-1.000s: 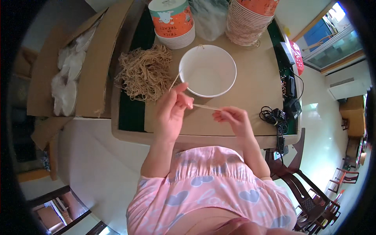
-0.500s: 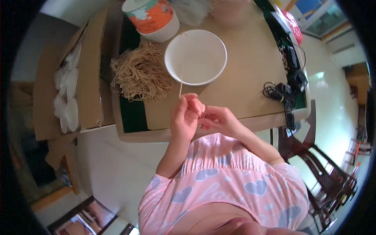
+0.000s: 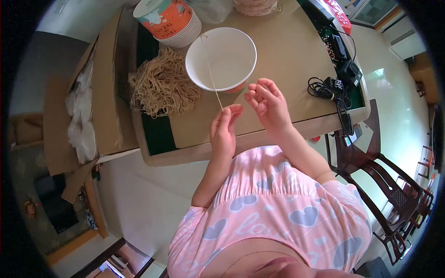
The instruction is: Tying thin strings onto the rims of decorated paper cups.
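Note:
A thin tan string (image 3: 214, 81) runs across the white inside of a paper bucket (image 3: 237, 51) from its far rim, where it seems attached. Just below the near rim, my left hand (image 3: 225, 127) pinches the string's lower part between thumb and fingers. My right hand (image 3: 271, 104) is lifted to the right of it, apart from the left, with fingers curled and fingertips together. Whether anything lies in that pinch is too small to tell. A tangled pile of tan strings (image 3: 164, 85) lies left of the bucket on cardboard.
Nested orange-printed paper buckets (image 3: 174, 25) stand at the far left. A cardboard box (image 3: 109, 92) with white wrapped items (image 3: 83, 111) is left of the table. A pink stack (image 3: 257, 5) stands at the back. Black cables and adapters (image 3: 333, 88) lie along the right edge.
My hands, together before, are now apart. The right hand has moved up and right; the left hand still holds the string. The view has shifted slightly.

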`<action>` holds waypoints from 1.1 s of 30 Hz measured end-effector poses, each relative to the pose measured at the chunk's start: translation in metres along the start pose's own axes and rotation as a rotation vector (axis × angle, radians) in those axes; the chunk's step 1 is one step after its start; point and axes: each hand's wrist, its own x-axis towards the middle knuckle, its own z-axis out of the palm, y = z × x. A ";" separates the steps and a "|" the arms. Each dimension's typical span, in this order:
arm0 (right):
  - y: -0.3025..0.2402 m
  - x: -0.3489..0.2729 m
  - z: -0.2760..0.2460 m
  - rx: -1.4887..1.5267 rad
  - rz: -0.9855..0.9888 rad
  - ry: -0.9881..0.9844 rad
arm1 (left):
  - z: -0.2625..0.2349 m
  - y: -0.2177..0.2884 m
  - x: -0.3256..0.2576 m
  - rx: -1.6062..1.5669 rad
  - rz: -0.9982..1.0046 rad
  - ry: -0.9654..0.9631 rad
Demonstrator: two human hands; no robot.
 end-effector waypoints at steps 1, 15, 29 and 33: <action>-0.001 0.001 -0.003 0.086 0.044 -0.058 | 0.002 0.001 -0.002 0.031 -0.060 0.011; -0.020 0.012 -0.010 -0.445 -0.114 -0.119 | 0.051 0.047 0.077 1.339 0.490 -0.253; -0.031 0.057 -0.032 -0.452 -0.336 0.048 | 0.098 0.032 0.144 1.237 0.196 -0.332; -0.020 0.052 -0.024 -0.491 -0.419 -0.049 | 0.094 0.038 0.145 1.152 0.127 -0.407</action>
